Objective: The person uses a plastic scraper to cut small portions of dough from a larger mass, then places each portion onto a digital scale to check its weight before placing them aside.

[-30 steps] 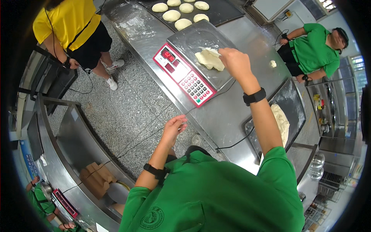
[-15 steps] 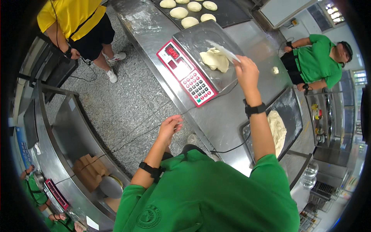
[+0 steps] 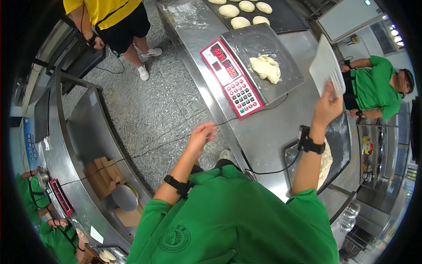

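Observation:
A white plastic dough scraper [image 3: 325, 66] with a ridged grip is pinched in my right hand [image 3: 328, 108], raised to the right of the scale. An irregular lump of pale dough [image 3: 266, 68] rests on the steel pan of the red and white digital scale [image 3: 232, 81]. My left hand [image 3: 201, 140] hovers off the table's near edge, fingers loosely bent and holding nothing. Behind my right forearm a larger mass of dough [image 3: 325, 164] lies on a dark tray [image 3: 340, 140], partly hidden by the arm.
Several dough rounds [image 3: 240, 22] sit on a dark tray [image 3: 285, 21] at the far end of the steel table [image 3: 259, 136]. A black cable [image 3: 274, 172] runs near my right wrist. One person in yellow [image 3: 112, 13] stands far left, another in green [image 3: 373, 86] at right.
My right hand has lifted the scraper away from the dough on the scale and moved right. The dough lump stays on the pan, and the head view has shifted slightly.

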The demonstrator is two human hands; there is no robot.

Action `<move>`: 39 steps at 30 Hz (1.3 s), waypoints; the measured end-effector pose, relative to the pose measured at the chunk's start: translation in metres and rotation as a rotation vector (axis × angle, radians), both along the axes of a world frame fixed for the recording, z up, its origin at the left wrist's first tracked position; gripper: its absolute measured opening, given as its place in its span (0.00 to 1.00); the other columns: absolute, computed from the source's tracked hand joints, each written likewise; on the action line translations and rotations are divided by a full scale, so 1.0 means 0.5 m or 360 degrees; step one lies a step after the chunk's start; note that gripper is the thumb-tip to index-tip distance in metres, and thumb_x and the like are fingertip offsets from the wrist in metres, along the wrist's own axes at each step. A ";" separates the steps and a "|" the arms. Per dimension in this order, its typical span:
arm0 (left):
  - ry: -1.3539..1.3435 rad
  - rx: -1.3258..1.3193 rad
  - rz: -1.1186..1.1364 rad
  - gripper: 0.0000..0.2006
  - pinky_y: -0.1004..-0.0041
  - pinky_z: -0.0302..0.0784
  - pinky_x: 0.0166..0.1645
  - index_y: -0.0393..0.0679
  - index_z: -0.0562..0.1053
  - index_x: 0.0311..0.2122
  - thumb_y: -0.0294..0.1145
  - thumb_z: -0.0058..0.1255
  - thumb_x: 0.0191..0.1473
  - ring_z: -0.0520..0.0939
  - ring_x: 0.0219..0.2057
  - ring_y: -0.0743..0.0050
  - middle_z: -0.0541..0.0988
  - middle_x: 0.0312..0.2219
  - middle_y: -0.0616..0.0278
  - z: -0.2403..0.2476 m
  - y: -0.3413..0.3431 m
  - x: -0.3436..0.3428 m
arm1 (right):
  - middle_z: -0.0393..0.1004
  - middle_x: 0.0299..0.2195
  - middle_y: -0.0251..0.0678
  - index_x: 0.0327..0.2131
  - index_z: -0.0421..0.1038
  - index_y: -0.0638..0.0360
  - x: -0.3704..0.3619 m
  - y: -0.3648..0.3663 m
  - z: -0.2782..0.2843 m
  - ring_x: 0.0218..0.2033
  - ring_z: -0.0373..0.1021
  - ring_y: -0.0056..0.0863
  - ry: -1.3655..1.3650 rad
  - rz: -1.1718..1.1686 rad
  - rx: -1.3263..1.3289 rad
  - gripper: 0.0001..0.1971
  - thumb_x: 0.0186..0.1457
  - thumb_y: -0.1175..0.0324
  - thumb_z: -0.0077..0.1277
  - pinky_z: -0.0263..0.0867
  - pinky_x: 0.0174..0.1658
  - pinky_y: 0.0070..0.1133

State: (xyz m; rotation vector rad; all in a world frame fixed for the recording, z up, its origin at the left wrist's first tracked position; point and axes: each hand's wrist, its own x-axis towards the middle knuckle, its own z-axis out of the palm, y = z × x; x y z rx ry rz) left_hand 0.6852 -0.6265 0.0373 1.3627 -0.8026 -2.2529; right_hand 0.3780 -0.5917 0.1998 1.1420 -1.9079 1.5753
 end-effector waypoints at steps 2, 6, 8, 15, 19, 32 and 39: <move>-0.0008 0.0011 0.0031 0.11 0.81 0.67 0.35 0.42 0.65 0.39 0.29 0.37 0.49 0.72 0.28 0.82 0.72 0.30 0.67 -0.001 0.000 0.003 | 0.70 0.27 0.34 0.30 0.68 0.67 0.001 0.018 0.007 0.27 0.65 0.17 -0.0149 0.0005 -0.0121 0.08 0.47 0.72 0.46 0.61 0.31 0.13; 0.0026 -0.0023 0.0067 0.11 0.81 0.67 0.34 0.42 0.65 0.39 0.28 0.37 0.49 0.72 0.29 0.82 0.71 0.30 0.67 -0.001 -0.002 0.002 | 0.70 0.28 0.36 0.32 0.66 0.68 0.001 0.051 0.032 0.28 0.66 0.19 -0.0250 -0.0220 0.0010 0.11 0.48 0.69 0.45 0.62 0.32 0.15; 0.0030 -0.0010 0.0086 0.11 0.81 0.67 0.34 0.42 0.65 0.39 0.28 0.37 0.49 0.72 0.29 0.82 0.71 0.30 0.67 -0.004 -0.002 0.003 | 0.70 0.29 0.37 0.32 0.66 0.69 -0.001 0.061 0.037 0.28 0.66 0.20 -0.0261 -0.0205 -0.0006 0.12 0.48 0.68 0.45 0.63 0.32 0.16; 0.0052 0.0013 0.0150 0.12 0.83 0.66 0.33 0.41 0.66 0.39 0.29 0.42 0.46 0.72 0.29 0.79 0.72 0.30 0.65 -0.004 0.002 -0.006 | 0.70 0.30 0.38 0.33 0.66 0.70 0.007 0.077 0.042 0.30 0.67 0.22 -0.0189 -0.0236 -0.0099 0.12 0.48 0.68 0.44 0.62 0.34 0.16; 0.0058 0.0018 0.0121 0.11 0.81 0.68 0.35 0.42 0.64 0.40 0.28 0.37 0.49 0.72 0.29 0.80 0.71 0.31 0.66 -0.012 0.006 -0.003 | 0.70 0.30 0.39 0.34 0.65 0.70 0.021 0.094 0.040 0.29 0.67 0.22 -0.0122 -0.0304 -0.0010 0.13 0.49 0.68 0.44 0.63 0.33 0.16; 0.0076 0.0004 0.0151 0.12 0.82 0.67 0.33 0.41 0.65 0.39 0.28 0.41 0.47 0.72 0.29 0.80 0.72 0.31 0.65 -0.023 0.015 0.001 | 0.68 0.32 0.42 0.35 0.62 0.72 -0.007 0.158 0.012 0.31 0.67 0.26 -0.0374 -0.0247 -0.0209 0.12 0.49 0.71 0.43 0.65 0.35 0.19; 0.0100 0.0005 0.0205 0.13 0.83 0.67 0.33 0.40 0.66 0.38 0.29 0.45 0.44 0.72 0.27 0.81 0.72 0.29 0.66 -0.019 0.019 0.011 | 0.68 0.32 0.40 0.35 0.63 0.71 0.000 0.154 -0.003 0.31 0.67 0.24 -0.0493 -0.0213 -0.0194 0.12 0.49 0.70 0.43 0.64 0.34 0.16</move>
